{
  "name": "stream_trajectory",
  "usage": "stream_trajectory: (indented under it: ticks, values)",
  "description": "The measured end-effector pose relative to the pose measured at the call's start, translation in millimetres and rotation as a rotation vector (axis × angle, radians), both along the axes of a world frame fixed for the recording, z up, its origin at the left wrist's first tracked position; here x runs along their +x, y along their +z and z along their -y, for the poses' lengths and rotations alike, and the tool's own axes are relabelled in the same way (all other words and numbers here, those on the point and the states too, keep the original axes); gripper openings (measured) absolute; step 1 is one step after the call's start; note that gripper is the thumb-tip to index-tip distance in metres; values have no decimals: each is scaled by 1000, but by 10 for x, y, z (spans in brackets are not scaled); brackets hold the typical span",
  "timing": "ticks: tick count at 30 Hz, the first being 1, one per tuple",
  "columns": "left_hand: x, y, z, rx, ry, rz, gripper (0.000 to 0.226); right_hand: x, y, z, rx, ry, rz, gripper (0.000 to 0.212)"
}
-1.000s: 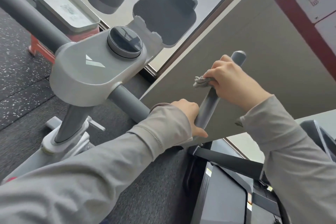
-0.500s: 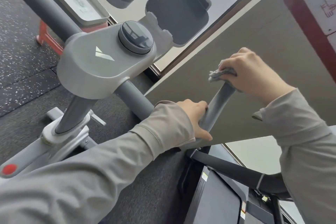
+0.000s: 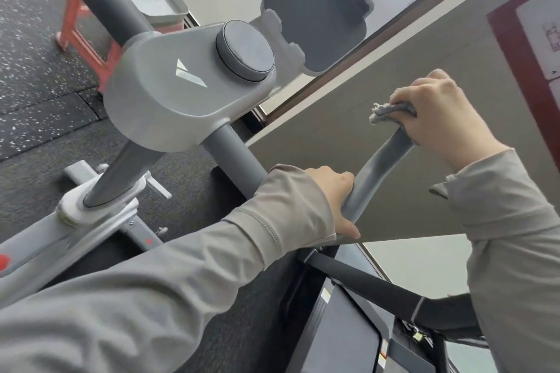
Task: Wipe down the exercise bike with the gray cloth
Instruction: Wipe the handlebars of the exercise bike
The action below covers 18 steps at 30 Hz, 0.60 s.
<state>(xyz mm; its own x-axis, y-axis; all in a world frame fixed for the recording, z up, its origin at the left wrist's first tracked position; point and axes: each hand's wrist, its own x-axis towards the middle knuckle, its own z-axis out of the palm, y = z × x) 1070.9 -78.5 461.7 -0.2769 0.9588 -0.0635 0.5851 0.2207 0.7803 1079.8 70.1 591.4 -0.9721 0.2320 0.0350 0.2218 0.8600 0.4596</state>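
The exercise bike's grey console [image 3: 169,94] with a round dark dial [image 3: 245,51] fills the upper middle, and a phone holder [image 3: 315,15] stands beyond it. A grey handlebar grip [image 3: 374,172] rises to the right. My left hand [image 3: 336,200] is wrapped around the lower bend of this grip. My right hand [image 3: 439,112] covers the grip's top end and clutches the gray cloth [image 3: 389,112], whose frayed corner sticks out to the left. The tip of the grip is hidden under the cloth and hand.
A beige partition wall [image 3: 363,106] runs close behind the grip, with a red-framed poster [image 3: 527,24] at the upper right. A dark treadmill [image 3: 348,327] sits at the lower right. A red stool [image 3: 85,39] stands on the speckled black floor [image 3: 33,48] at the left.
My right hand has slid the cloth up the grip from below its tip to its very top. My left hand has kept its hold on the lower bend. The view has shifted.
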Motion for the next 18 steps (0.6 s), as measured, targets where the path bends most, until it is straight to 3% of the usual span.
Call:
stream_trajectory:
  ticks: [5, 11, 18]
  values:
    - [-14, 26, 9, -24, -18, -3, 70, 120, -173, 103, -18, -16, 107, 18]
    - [-17, 75, 41, -42, -31, 8, 71, -130, 53, -54, -11, -94, 71, 20]
    - [-1, 63, 60, -45, -14, -18, 75, -296, 272, -128, -157, -290, 11, 23]
